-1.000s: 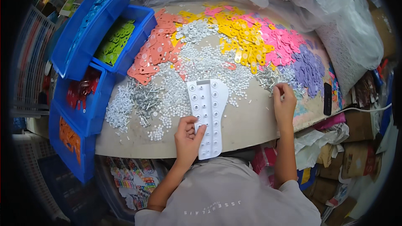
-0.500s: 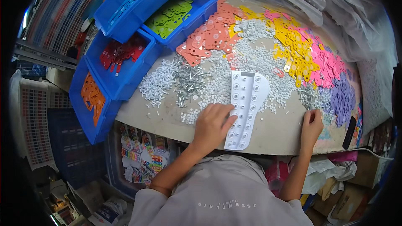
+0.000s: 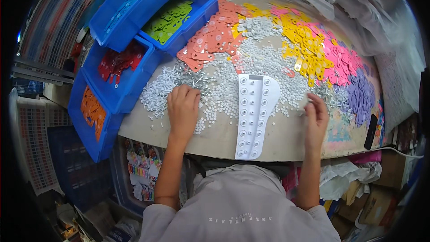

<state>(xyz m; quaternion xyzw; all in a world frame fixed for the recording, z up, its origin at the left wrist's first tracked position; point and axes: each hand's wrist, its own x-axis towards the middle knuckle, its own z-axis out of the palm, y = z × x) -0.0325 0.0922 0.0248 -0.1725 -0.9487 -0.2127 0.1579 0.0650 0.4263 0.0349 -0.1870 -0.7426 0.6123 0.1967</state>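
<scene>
A white plastic tray-like jig (image 3: 258, 121) lies lengthwise on the worktable, with round white seats down both sides and small studs along its middle channel. My left hand (image 3: 182, 107) has left it and rests at the pile of silvery metal pins (image 3: 197, 77), fingers bunched together; whatever is under the fingertips is hidden. To the right of the jig hovers my right hand (image 3: 316, 118), its fingers curled toward the thumb and slightly blurred. Something small may be at those fingertips, but I cannot make it out. Beside it lies another heap of metal pins (image 3: 326, 92).
Small white round caps (image 3: 264, 60) spread behind the jig, with white pins (image 3: 156, 92) to the left. Flat coral (image 3: 208, 40), yellow (image 3: 307, 40), pink (image 3: 342, 65) and purple pieces (image 3: 360, 96) lie beyond. Blue bins (image 3: 130, 101) stand left. A black object (image 3: 371, 132) lies at the right edge.
My left hand moved from the jig, left and away from me, to the metal pins. My right hand lifted from the right-hand pins and moved left toward the jig.
</scene>
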